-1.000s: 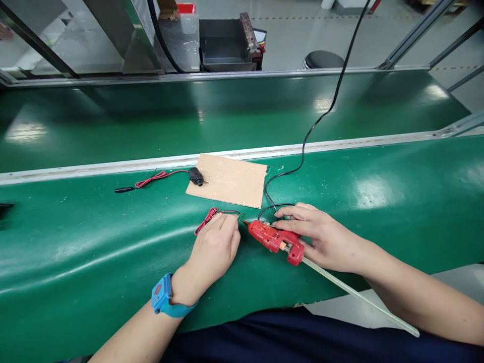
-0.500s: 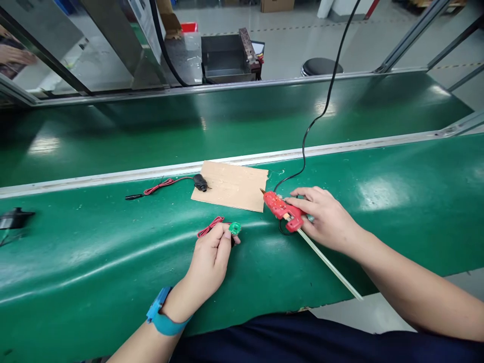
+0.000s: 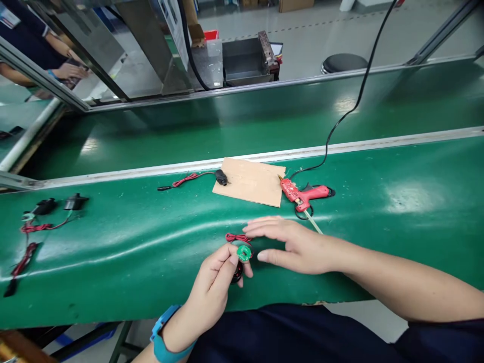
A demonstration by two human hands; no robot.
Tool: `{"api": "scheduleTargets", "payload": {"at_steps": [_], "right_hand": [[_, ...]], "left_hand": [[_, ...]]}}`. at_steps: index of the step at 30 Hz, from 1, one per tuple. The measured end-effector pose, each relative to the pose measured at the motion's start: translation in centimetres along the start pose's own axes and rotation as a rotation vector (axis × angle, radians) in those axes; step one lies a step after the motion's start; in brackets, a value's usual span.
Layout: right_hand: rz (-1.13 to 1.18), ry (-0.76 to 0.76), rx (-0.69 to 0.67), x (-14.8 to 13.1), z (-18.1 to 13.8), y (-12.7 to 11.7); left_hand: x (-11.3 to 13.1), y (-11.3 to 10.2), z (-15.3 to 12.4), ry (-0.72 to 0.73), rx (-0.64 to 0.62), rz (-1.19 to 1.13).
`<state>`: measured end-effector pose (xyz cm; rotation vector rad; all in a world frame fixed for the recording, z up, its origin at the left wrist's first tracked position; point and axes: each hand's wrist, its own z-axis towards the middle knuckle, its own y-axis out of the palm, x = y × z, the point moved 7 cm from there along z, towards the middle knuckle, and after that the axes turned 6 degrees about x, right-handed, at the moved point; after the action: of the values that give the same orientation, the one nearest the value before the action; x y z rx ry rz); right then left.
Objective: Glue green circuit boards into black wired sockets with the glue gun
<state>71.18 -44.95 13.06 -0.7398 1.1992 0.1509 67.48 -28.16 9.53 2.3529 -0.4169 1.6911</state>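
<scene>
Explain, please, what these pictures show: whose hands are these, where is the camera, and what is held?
There is no robot here: these are a person's two bare hands. One camera, worn on the person's head, looks forward and down at them. The left hand holds a small green circuit board and a round black part. The right hand is open beside it, holding nothing. On the green work surface lie a red glue gun, a piece of cardboard and, toward the picture's left edge, black parts with red wires.

Beyond the green workbench [image 3: 132, 282]: round dark stool [image 3: 344, 63] and glossy grey floor [image 3: 302, 22]. Along the workbench's far edge: metal framing [image 3: 441, 33].
</scene>
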Motion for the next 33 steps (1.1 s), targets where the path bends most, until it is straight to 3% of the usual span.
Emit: {"api": "scheduleTargets", "payload": {"at_steps": [3, 8, 14, 21, 33], "right_hand": [[0.154, 0.024, -0.072, -0.3, 0.7, 2.7], [0.239, 0.01, -0.107, -0.5, 1.1, 3.9], [0.009, -0.126, -0.066, -2.5, 1.0, 4.1], [-0.299, -0.205, -0.237, -4.1, 0.5, 5.2], [-0.415, -0.249, -0.302, -3.6, 0.4, 6.4]], "left_hand": [[-0.6, -0.3, -1.0, -0.011, 0.011, -0.038], [-1.8, -0.6, -2.3, -0.044, 0.007, -0.119], [-2.5, -0.6, -3.0, -0.071, 0.014, -0.188], [-2.4, -0.3, -3.1, -0.074, 0.018, -0.097], [-2.3, 0.8, -2.5, -0.082, -0.069, -0.016]]}}
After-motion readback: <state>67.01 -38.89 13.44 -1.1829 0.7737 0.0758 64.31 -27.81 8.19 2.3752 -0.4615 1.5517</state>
